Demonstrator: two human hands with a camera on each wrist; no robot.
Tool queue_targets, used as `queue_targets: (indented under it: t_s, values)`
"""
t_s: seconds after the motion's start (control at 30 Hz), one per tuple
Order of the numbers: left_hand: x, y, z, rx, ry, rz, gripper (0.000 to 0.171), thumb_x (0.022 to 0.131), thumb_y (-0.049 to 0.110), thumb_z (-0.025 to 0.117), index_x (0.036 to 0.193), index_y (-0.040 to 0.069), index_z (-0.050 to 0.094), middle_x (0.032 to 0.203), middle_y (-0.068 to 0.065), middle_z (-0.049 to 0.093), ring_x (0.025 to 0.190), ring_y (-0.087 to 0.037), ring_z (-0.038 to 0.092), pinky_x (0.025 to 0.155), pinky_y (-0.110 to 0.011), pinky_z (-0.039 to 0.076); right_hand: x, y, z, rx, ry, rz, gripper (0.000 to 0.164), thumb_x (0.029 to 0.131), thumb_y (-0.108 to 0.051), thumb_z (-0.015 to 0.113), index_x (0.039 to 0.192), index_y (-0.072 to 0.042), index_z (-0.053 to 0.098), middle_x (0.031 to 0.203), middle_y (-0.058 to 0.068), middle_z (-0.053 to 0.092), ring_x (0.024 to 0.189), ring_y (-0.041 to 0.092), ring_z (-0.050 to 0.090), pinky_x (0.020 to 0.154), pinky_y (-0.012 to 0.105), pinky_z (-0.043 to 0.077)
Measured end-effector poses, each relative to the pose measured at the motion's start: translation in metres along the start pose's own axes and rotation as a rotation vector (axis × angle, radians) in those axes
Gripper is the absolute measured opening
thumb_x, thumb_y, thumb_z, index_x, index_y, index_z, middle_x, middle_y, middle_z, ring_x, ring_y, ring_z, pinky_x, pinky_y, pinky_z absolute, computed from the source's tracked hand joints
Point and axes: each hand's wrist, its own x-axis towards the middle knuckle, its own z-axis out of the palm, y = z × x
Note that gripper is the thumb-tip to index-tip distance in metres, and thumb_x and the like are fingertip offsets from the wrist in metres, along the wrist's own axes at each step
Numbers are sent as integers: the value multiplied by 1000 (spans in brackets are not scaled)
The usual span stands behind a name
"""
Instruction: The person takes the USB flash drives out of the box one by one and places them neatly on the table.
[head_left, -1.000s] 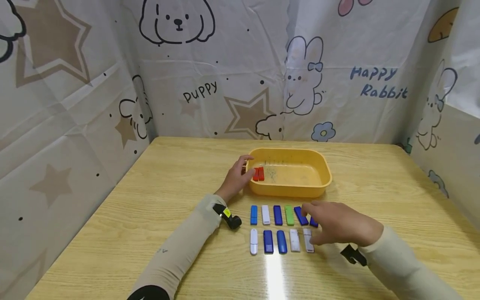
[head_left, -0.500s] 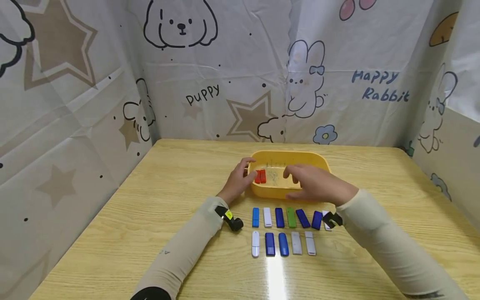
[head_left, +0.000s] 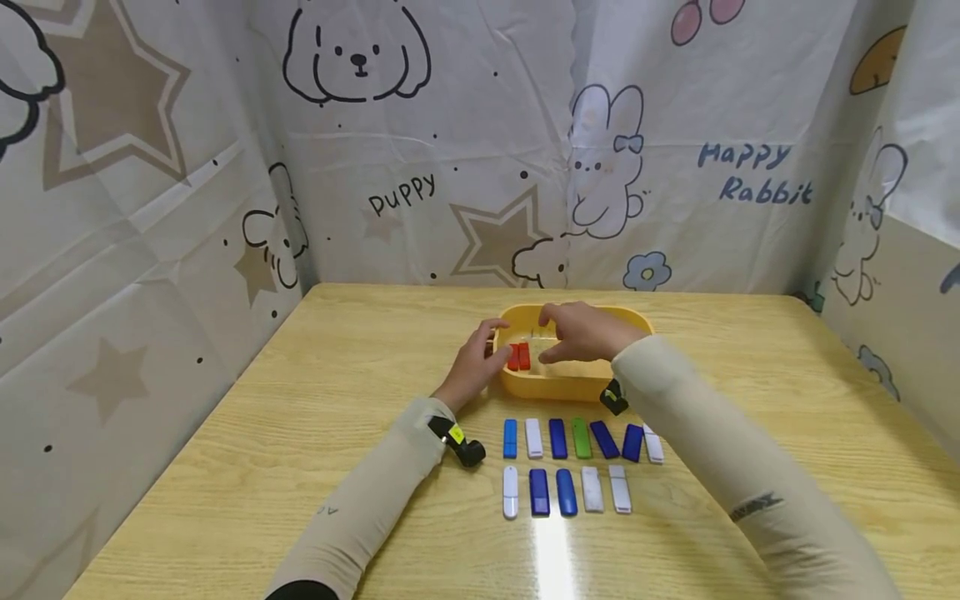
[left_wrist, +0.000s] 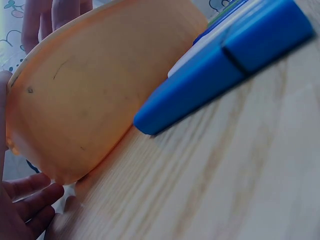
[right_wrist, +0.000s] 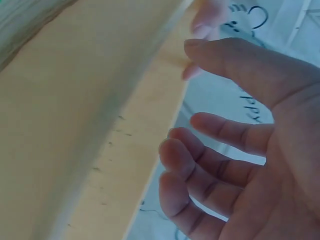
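The yellow plastic basin (head_left: 558, 386) stands at the middle of the table, two red USB sticks (head_left: 523, 357) side by side inside its left end. My left hand (head_left: 476, 360) holds that end, thumb at the rim and fingers round the outside; in the left wrist view its fingertips (left_wrist: 40, 197) meet the wall. Over the basin hovers my right hand (head_left: 588, 332), thumb apart from loosely bent fingers. Nothing shows between them in the right wrist view. In front of the basin lie two rows of USB sticks, among them a light blue one (head_left: 510, 439) and a green one (head_left: 582, 438).
The back row ends at the right with a white stick (head_left: 653, 444), beside my right forearm. A white stick (head_left: 510, 492) begins the front row. A printed cloth (head_left: 405, 225) hangs behind and beside the wooden table (head_left: 360, 333).
My right hand has moved from the right end of the USB stick rows, up and left over the basin. The left hand stays at the basin's left end.
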Motion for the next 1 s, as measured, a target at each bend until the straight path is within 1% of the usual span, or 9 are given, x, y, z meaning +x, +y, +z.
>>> queue_targets:
  t_s: [0.17,0.27,0.43,0.53,0.7,0.87,1.0]
  values:
    - [-1,1,0,15,3,-4,41,95,25,53,135,22,44,144,-6,42,128,-27,43,105,-42,39,18,3,8,42,-35,47,61,84,-33,74,133,-5,49,105,10,61,87,24,56,76,36,51]
    - [-1,1,0,22,8,-6,41,95,25,53,135,22,44,144,-5,42,128,-26,43,105,-42,39,27,5,14,60,-55,56,63,84,-31,74,135,-4,48,111,12,61,88,25,57,80,38,51]
    - [-1,3,0,20,5,-11,41,95,25,53,135,20,44,142,-6,43,127,-27,43,104,-42,40,39,10,25,62,-68,54,65,83,-31,76,134,-3,49,129,15,57,106,28,57,95,44,47]
    - [-2,5,0,21,7,-8,42,95,25,53,135,18,44,141,-7,44,126,-27,44,104,-42,40,43,12,31,47,-72,54,66,81,-34,77,134,-3,50,133,15,55,115,30,55,99,46,44]
    - [-2,7,0,19,12,2,41,95,21,54,134,17,45,140,-9,45,125,-28,46,103,-43,41,48,15,40,22,-88,64,68,81,-38,76,135,-5,51,136,15,53,120,32,52,102,47,41]
    - [-3,7,0,15,13,3,41,95,21,54,134,17,45,139,-10,46,123,-27,48,102,-42,42,53,18,45,-12,-96,32,65,83,-36,74,135,-4,52,137,15,53,123,32,50,105,46,39]
    - [-3,7,-1,16,12,2,42,94,23,53,135,16,45,140,-8,45,124,-27,47,103,-42,41,55,18,48,-16,-102,24,63,84,-35,73,135,-4,53,137,15,53,124,32,50,105,45,38]
